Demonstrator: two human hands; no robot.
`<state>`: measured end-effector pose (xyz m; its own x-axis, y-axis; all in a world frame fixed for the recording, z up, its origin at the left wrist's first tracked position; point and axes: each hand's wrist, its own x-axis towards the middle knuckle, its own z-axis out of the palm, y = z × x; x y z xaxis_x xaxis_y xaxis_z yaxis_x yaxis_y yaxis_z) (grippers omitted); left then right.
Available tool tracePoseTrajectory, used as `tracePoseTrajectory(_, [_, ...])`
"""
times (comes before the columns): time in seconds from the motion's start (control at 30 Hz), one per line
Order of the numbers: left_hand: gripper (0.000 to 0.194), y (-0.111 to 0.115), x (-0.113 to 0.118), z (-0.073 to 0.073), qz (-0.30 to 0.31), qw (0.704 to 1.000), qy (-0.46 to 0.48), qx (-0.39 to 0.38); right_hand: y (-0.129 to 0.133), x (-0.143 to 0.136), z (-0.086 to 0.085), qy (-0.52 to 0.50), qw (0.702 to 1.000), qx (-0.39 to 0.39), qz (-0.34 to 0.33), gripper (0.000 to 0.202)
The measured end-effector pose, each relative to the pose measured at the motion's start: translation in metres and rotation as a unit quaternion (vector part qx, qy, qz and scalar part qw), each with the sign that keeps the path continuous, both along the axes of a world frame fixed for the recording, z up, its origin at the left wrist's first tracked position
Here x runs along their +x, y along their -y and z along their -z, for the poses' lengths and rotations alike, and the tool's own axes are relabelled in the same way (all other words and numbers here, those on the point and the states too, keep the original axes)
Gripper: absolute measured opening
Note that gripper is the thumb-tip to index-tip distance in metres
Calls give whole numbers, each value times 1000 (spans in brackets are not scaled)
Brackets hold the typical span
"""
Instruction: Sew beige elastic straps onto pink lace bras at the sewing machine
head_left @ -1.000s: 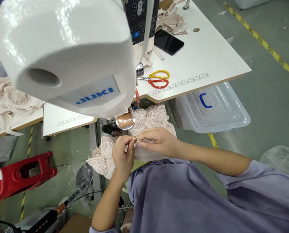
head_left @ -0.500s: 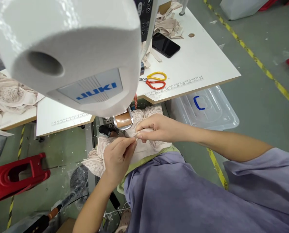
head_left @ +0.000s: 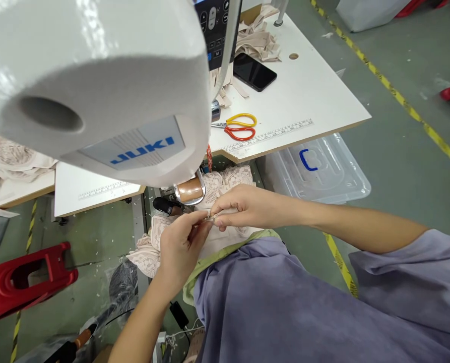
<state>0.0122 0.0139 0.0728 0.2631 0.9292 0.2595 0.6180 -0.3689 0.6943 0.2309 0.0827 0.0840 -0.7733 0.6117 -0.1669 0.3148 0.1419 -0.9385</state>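
In front of the sewing machine (head_left: 141, 136), my left hand (head_left: 181, 247) and my right hand (head_left: 242, 206) meet fingertip to fingertip. Both pinch a small piece of pale fabric (head_left: 210, 218), whose exact shape is mostly covered by the fingers. Beneath them a beige lace bra (head_left: 154, 252) spreads across the lap, with more lace cups (head_left: 238, 175) just beyond the right hand. A green cloth edge (head_left: 194, 275) shows under the garment. Close behind the hands is the machine's metal-framed sewing head with a tan plate (head_left: 190, 190).
Scissors with yellow and red handles (head_left: 240, 127) and a black phone (head_left: 255, 72) lie on the white table (head_left: 315, 96). Beige fabric pieces are heaped at the left (head_left: 15, 156). A clear lidded box (head_left: 323, 171) stands below the right table edge; a red stool (head_left: 28, 280) is at lower left.
The camera view has shifted slightly, so the machine appears further left. Both hands stay together on the pale fabric; the fingertips have moved only a little.
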Motion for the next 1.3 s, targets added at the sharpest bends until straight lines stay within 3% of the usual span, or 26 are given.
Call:
tracePoseTrajectory(0.07, [23, -3, -1, -2, 17, 999, -20, -28, 0, 0, -1, 1, 1000, 26, 4, 18])
tracePoseTrajectory(0.2, [18, -7, 1, -4, 43, 994, -94, -33, 3, 0, 3, -7, 999, 30, 23, 16])
tracePoseTrajectory(0.4, [24, -2, 10, 4, -24, 993, -113, 34, 9, -7, 9, -35, 978, 169, 118, 16])
tracePoseTrajectory(0.5, [23, -6, 9, 4, -63, 995, -81, 10, -4, -16, 2, -33, 969, 217, 112, 14])
tracePoseTrajectory(0.6, [17, -15, -4, 8, -113, 987, -101, 49, -28, -28, -10, 23, 972, 216, 89, 16])
tracePoseTrajectory(0.7, [15, -25, -24, 19, -63, 970, -170, 165, -45, -39, -18, 91, 970, 213, 69, 24])
tracePoseTrajectory(0.8, [37, -33, -41, 30, 11, 934, -227, 275, -50, -43, -21, 108, 966, 230, 55, 22])
tracePoseTrajectory(0.9, [48, -38, -49, 34, 39, 910, -266, 316, -48, -43, -23, 106, 964, 237, 55, 14])
tracePoseTrajectory(1.0, [47, -37, -45, 29, 25, 905, -304, 296, -44, -41, -15, 118, 961, 244, 61, 17])
tracePoseTrajectory(1.1, [42, -29, -32, 21, -15, 910, -343, 230, -33, -37, 6, 95, 933, 328, 118, 22])
tracePoseTrajectory(1.2, [35, -23, -24, 16, -35, 918, -353, 181, -17, -35, 29, 63, 866, 455, 201, 23])
tracePoseTrajectory(1.3, [38, -29, -32, 16, -9, 917, -347, 198, -7, -36, 39, 42, 829, 504, 239, 17])
